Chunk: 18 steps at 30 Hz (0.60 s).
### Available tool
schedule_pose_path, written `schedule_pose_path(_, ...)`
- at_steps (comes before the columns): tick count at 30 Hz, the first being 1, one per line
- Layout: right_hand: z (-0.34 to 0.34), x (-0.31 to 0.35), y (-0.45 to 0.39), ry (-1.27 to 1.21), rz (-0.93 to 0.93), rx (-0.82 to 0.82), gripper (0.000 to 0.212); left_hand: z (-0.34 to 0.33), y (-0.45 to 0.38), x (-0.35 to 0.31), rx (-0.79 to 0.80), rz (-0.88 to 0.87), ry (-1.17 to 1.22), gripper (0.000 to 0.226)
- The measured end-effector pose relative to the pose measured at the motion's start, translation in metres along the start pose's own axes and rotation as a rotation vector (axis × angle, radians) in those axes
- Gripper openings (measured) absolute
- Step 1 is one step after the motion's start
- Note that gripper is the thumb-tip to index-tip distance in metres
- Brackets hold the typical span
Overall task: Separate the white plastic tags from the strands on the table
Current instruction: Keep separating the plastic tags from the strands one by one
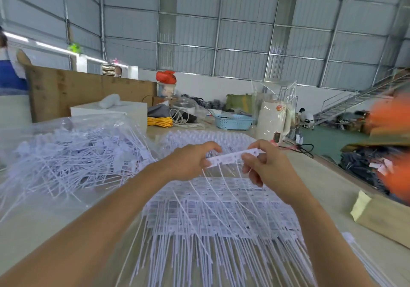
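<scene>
A white plastic strip of joined tags (230,158) is held in the air above the table, with several thin white strands hanging down from it. My left hand (190,160) pinches its left end and my right hand (264,166) pinches its right part. Under the hands lies a flat stack of joined tag strips (221,218), their long strands running toward me. A loose heap of separate white tags with strands (73,160) lies on clear plastic to the left.
A second batch of white strips (206,138) lies behind my hands. On the far table stand a blue basket (233,122), yellow cord (159,122), a white box (111,111) and a white appliance (273,120). A cardboard carton (381,215) sits at right.
</scene>
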State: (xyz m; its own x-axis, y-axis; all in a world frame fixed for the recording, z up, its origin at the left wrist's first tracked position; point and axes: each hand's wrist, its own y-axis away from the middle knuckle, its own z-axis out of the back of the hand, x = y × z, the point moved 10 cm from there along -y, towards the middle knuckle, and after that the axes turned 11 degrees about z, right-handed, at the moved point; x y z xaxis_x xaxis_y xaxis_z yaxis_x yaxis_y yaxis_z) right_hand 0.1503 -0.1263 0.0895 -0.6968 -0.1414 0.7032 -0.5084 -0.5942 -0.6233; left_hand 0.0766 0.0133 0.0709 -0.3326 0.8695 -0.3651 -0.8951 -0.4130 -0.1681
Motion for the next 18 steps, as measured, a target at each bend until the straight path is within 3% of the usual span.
schedule_pose_path(3, 0.023, 0.001, 0.000, -0.289, -0.015, -0.172, 0.008, 0.017, 0.006, -0.004, -0.230, 0.009, -0.263, 0.058)
schedule_pose_path(5, 0.039, -0.003, 0.000, -0.538, -0.067, -0.280, 0.006, 0.034, 0.016, -0.009, -0.339, -0.007, -0.153, 0.067)
schedule_pose_path(7, 0.041, -0.012, 0.000, -0.903, -0.174, -0.291, 0.009, 0.051, 0.024, -0.007, -0.328, -0.028, 0.295, 0.053)
schedule_pose_path(9, 0.019, -0.013, 0.001, -1.344, -0.313, -0.162, 0.026, 0.059, 0.023, 0.004, -0.192, -0.033, 0.906, 0.040)
schedule_pose_path(11, -0.006, -0.014, 0.005, -1.565, -0.424, -0.046, 0.035, 0.060, 0.018, 0.015, -0.074, 0.012, 1.202, 0.029)
schedule_pose_path(13, -0.030, -0.032, 0.012, -1.474, -0.559, -0.006, 0.041, 0.056, 0.013, 0.034, -0.076, 0.128, 1.104, 0.022)
schedule_pose_path(15, -0.048, -0.062, 0.026, -1.157, -0.703, 0.009, 0.030, 0.046, 0.009, 0.060, -0.085, 0.263, 0.892, 0.019)
schedule_pose_path(17, -0.045, -0.092, 0.034, -0.740, -0.718, -0.010, 0.008, 0.029, 0.005, 0.072, -0.020, 0.308, 0.463, 0.018)
schedule_pose_path(18, -0.044, -0.099, 0.035, -0.592, -0.686, 0.008, 0.007, 0.019, 0.003, 0.074, 0.000, 0.305, 0.204, 0.017)
